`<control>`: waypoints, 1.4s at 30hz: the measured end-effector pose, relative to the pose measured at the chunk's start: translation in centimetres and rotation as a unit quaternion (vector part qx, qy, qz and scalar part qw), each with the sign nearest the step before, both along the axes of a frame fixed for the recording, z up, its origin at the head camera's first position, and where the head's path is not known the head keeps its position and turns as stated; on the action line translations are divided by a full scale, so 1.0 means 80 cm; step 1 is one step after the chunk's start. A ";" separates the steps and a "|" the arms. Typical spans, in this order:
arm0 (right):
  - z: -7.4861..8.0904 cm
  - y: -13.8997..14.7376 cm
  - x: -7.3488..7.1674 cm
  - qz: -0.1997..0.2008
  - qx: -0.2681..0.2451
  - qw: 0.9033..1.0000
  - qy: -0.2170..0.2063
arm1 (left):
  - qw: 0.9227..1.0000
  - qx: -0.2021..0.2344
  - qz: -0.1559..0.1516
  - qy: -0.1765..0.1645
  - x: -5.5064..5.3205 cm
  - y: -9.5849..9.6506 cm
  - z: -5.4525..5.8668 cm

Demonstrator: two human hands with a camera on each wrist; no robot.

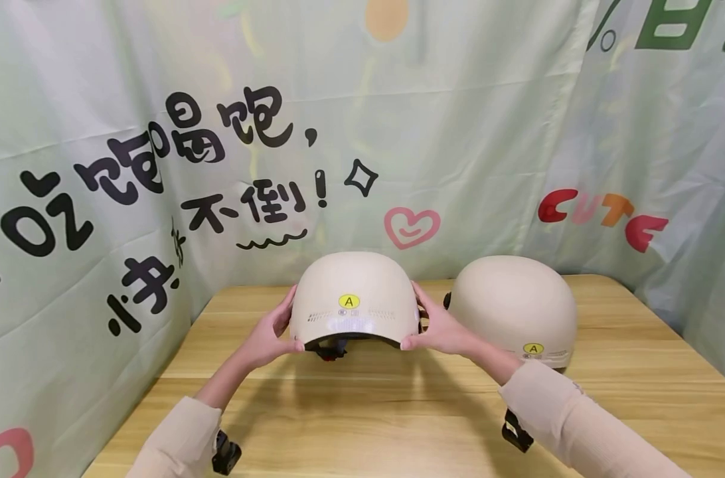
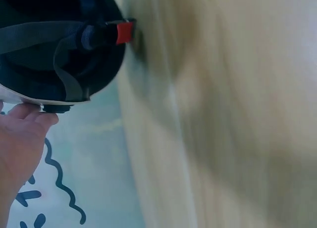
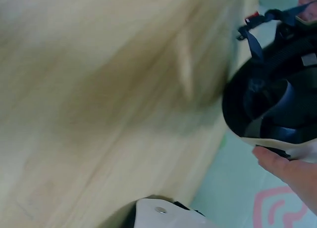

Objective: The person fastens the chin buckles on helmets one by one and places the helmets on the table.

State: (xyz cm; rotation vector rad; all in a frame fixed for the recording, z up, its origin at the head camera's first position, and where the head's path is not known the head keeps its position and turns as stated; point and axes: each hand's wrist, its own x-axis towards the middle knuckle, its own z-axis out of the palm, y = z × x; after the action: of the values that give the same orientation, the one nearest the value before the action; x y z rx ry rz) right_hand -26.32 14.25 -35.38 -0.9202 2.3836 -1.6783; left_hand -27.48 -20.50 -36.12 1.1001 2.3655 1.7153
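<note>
A cream half helmet point(image 1: 362, 275) with a yellow round "A" sticker is held up off the table between both hands, and its shadow falls on the wood beneath. My left hand point(image 1: 271, 337) grips its left side, the thumb at the lower rim and the fingers along the shell. On the opposite side my right hand point(image 1: 439, 326) grips it in the same way. Seen from below in the left wrist view, the dark lining and a grey chin strap point(image 2: 42, 36) with a red buckle point(image 2: 125, 32) show. The strap hangs just under the rim.
A second cream helmet point(image 1: 518, 299) stands on the wooden table point(image 1: 350, 431), right of the held one and close to my right forearm. A pale printed curtain point(image 1: 476, 133) hangs behind the table and along both sides.
</note>
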 end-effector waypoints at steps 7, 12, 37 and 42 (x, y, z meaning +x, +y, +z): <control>-0.014 -0.007 0.011 -0.021 0.011 0.999 0.035 | 0.998 -0.039 0.045 0.027 0.016 -0.008 -0.021; -0.031 -0.009 0.013 -0.032 0.016 0.996 0.083 | 0.994 -0.063 0.072 0.043 0.025 -0.009 -0.031; -0.073 -0.020 0.016 -0.076 0.110 0.975 0.177 | 0.953 -0.201 0.158 0.161 0.025 -0.006 -0.070; -0.075 -0.023 0.011 -0.085 0.128 0.969 0.195 | 0.944 -0.222 0.166 0.177 0.022 -0.007 -0.075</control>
State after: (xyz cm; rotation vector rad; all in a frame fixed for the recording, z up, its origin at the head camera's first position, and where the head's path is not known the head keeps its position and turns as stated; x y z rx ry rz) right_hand -25.41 12.40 -41.42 -1.1130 2.9241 -1.2817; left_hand -25.74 -21.07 -42.10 1.0420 3.0972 0.9998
